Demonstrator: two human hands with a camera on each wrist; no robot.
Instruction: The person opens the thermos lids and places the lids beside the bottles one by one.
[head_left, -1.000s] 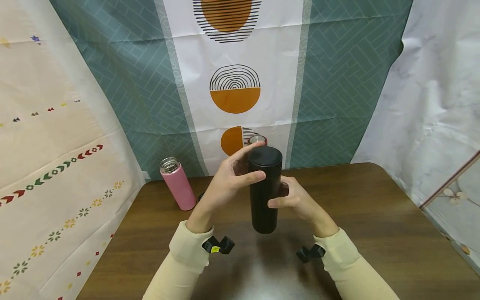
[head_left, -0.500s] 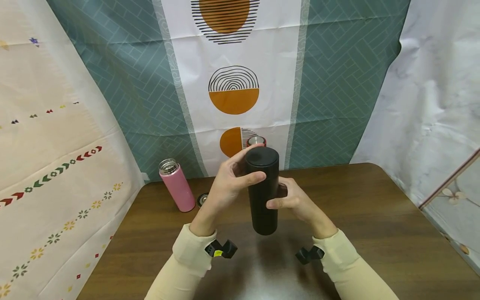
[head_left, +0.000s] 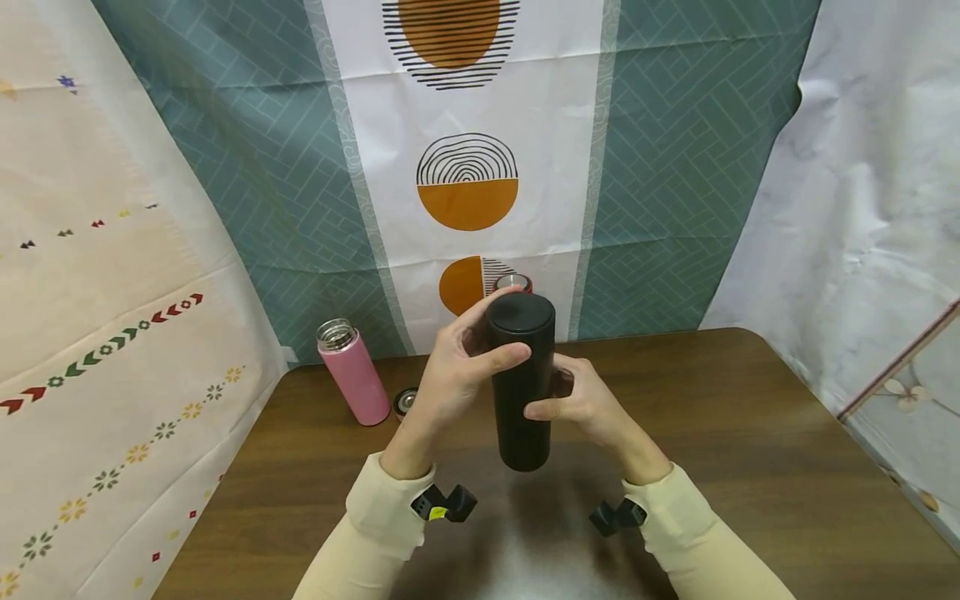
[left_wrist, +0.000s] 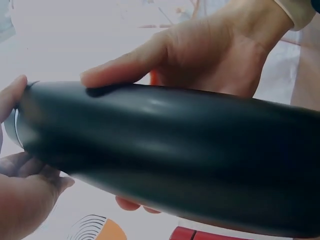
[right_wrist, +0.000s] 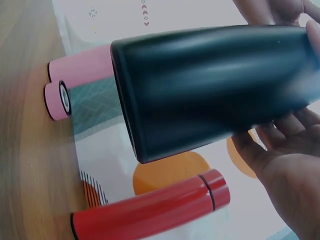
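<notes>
A tall black thermos (head_left: 517, 442) is held upright over the table in the head view, its flat black cap (head_left: 521, 312) uppermost. My left hand (head_left: 453, 358) grips the top part around the cap, thumb across the front. Lower down, my right hand (head_left: 592, 408) grips the body from the right side. In the left wrist view the seam below the cap shows between the left fingers (left_wrist: 30, 205). The right wrist view shows the thermos's base (right_wrist: 127, 105), with nothing under it.
A pink thermos (head_left: 352, 375) stands uncapped at the back left, its pink cap (right_wrist: 56, 101) lying beside it. Behind my hands, a red thermos (right_wrist: 150, 212) with its cap on stands by the patterned cloth (head_left: 667, 167). Brown wooden table (head_left: 750, 467) lies below.
Both hands and the black thermos have shifted slightly left. The pink thermos's cap now shows more beside my left wrist. Both grips look the same.
</notes>
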